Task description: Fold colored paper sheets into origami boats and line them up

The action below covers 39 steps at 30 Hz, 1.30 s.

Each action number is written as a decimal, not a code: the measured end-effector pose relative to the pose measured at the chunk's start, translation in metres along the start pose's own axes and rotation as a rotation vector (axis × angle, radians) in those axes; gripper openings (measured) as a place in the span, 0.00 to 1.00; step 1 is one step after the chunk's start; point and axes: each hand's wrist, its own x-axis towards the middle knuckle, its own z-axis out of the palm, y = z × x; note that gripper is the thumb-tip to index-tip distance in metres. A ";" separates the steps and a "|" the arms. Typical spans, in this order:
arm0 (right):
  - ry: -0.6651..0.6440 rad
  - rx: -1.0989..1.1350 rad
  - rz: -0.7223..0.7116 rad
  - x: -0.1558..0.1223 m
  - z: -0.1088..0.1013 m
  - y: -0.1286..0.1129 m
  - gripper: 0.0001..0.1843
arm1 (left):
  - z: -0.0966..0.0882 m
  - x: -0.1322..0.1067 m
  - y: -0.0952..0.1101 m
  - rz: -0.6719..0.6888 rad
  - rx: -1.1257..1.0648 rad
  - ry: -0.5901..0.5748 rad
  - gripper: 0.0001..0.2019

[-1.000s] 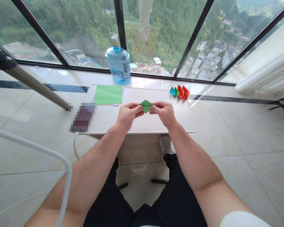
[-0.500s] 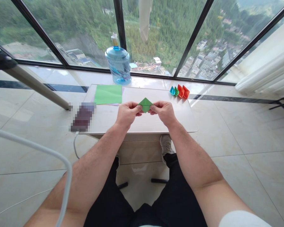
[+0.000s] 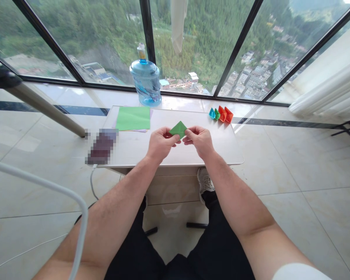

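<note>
A small folded green paper (image 3: 178, 128), diamond-shaped with a crease across it, is held up over the table between both hands. My left hand (image 3: 161, 143) pinches its left side, with the thumb lying over its lower front. My right hand (image 3: 198, 139) grips the right corner between thumb and fingers. Parts of the paper's lower edge are hidden by the fingers. Beyond my right hand, a row of folded paper pieces (image 3: 221, 114) in blue, green and orange-red stands on the table.
The white table (image 3: 128, 149) carries a stack of green paper sheets (image 3: 133, 118) and a pixelated phone-like object (image 3: 101, 146) with a cable at left. A blue water jug (image 3: 146, 82) stands behind by the window. A white curved tube (image 3: 46, 179) crosses the near left.
My left hand has shifted slightly right, its thumb now further across the paper's lower front. The paper is tilted a little, and my right hand has moved slightly inward.
</note>
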 end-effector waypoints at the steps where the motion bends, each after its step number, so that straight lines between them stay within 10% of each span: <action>1: 0.098 -0.062 -0.061 -0.002 0.003 0.001 0.20 | 0.001 0.000 -0.001 0.046 0.074 0.056 0.10; 5: 0.050 -0.099 -0.125 -0.012 0.019 -0.001 0.21 | 0.003 -0.003 -0.005 0.264 0.353 0.255 0.05; 11: 0.030 -0.010 -0.060 -0.012 0.020 -0.008 0.19 | 0.006 -0.011 -0.006 0.430 0.368 0.120 0.07; 15: -0.059 -0.030 -0.017 -0.008 0.009 -0.007 0.14 | 0.003 -0.003 -0.004 0.247 0.130 0.183 0.20; 19: -0.159 -0.061 -0.007 -0.009 0.002 -0.006 0.15 | -0.003 0.007 -0.003 0.050 -0.081 0.003 0.15; 39: -0.287 0.186 -0.019 -0.005 -0.007 -0.001 0.12 | -0.012 0.001 0.013 -0.147 -0.251 -0.086 0.12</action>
